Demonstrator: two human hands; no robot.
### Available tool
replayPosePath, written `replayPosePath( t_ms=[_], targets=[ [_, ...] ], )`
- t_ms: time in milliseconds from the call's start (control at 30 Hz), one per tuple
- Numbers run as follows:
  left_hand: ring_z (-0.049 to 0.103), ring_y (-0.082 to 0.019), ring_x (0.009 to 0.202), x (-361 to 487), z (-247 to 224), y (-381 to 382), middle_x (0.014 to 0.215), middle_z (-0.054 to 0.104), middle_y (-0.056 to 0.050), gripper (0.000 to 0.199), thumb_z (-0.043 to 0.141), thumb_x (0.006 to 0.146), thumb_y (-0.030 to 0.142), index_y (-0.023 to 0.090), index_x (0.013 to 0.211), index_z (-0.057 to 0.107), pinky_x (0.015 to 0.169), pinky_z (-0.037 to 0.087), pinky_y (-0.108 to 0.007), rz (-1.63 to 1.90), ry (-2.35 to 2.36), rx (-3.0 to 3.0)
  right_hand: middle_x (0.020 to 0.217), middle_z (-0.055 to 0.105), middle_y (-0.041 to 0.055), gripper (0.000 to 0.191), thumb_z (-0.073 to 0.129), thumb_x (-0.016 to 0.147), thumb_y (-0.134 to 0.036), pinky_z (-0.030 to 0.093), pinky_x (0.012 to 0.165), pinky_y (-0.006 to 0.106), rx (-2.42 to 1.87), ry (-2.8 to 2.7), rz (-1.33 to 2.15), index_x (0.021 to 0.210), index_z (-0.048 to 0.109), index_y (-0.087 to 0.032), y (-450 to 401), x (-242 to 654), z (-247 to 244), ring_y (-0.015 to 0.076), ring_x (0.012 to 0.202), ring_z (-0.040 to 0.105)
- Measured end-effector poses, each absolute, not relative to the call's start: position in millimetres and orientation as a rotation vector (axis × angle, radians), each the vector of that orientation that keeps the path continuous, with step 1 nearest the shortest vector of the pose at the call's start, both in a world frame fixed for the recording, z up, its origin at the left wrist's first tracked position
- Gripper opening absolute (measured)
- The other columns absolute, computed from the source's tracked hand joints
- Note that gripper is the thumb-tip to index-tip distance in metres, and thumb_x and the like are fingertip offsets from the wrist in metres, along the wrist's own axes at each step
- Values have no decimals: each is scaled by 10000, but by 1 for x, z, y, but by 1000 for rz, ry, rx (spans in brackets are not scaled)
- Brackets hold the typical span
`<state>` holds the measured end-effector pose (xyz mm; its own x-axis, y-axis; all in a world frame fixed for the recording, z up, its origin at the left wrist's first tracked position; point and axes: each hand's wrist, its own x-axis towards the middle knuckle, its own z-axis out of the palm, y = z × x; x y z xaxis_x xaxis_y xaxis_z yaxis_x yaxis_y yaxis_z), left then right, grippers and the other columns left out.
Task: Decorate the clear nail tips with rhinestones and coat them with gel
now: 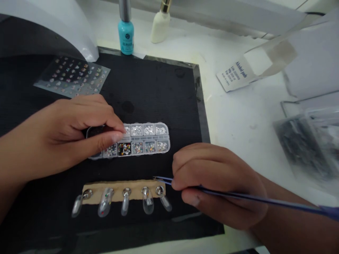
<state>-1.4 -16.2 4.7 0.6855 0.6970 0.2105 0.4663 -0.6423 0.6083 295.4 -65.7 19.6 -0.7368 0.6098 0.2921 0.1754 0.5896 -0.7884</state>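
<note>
My left hand [87, 132] pinches the edge of a clear compartment case [143, 138] at its left part, covering some compartments. Small rhinestones fill the compartments, and one in the front row [124, 149] looks darker and more colourful. My right hand [219, 183] is closed round dark blue tweezers [238, 195], their thin tips pointing left, just above a tan strip [120, 194]. Whether a stone is between the tips cannot be made out. Several clear false nails stand on round metal holders along the strip; one nail [105, 204] carries small coloured stones.
A sticker sheet [76, 77] lies on the black mat [159, 91] by a white curved device [87, 46]. Blue [126, 37] and cream [160, 26] polish bottles stand behind. To the right are an alcohol pads box [235, 76] and a blurred clear container [304, 141].
</note>
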Motion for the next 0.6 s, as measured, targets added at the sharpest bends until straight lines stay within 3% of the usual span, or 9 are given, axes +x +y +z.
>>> replayPosePath(
  t_ms=[333,600],
  targets=[
    [614,-131,833,-3,3,-19,832,671,36,176,541,1022,305,290,941,696,684,464,-220,603,921,2375,815,636,41,200,518,1057,-211,543,774,212,-632,-2314,1144,929,647,-128,-63,301,25,119,794,609],
    [628,-132,849,-4,4,-19,841,676,35,143,563,1014,312,298,953,691,671,485,-217,579,936,2354,800,609,31,181,501,1043,-152,511,700,200,-553,-2320,1206,893,601,-132,-58,297,24,105,750,575]
  ],
)
